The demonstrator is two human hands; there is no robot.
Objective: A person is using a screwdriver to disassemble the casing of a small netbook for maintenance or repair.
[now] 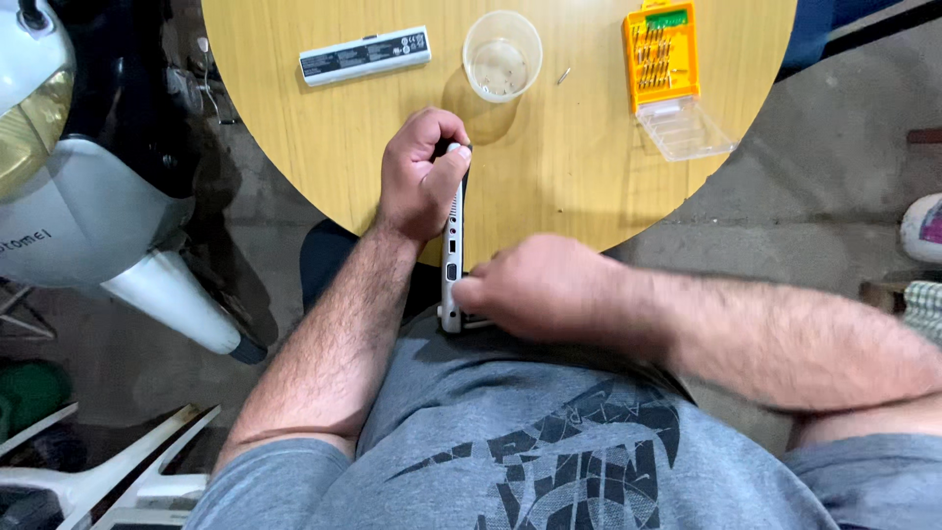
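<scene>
A silver laptop (452, 257) stands on its edge, seen side-on, between the round wooden table (589, 177) and my lap. My left hand (420, 175) grips its far end, thumb pressed on the top edge. My right hand (535, 287) is closed against the laptop's near end by my body; what lies under its fingers is hidden, and the hand looks slightly blurred.
On the table lie a white laptop battery (364, 55), a clear plastic cup (501, 56), a small loose screw (563, 76) and an open orange screwdriver-bit case (663, 59) with its clear lid. A scooter's front (69, 177) stands at the left over the concrete floor.
</scene>
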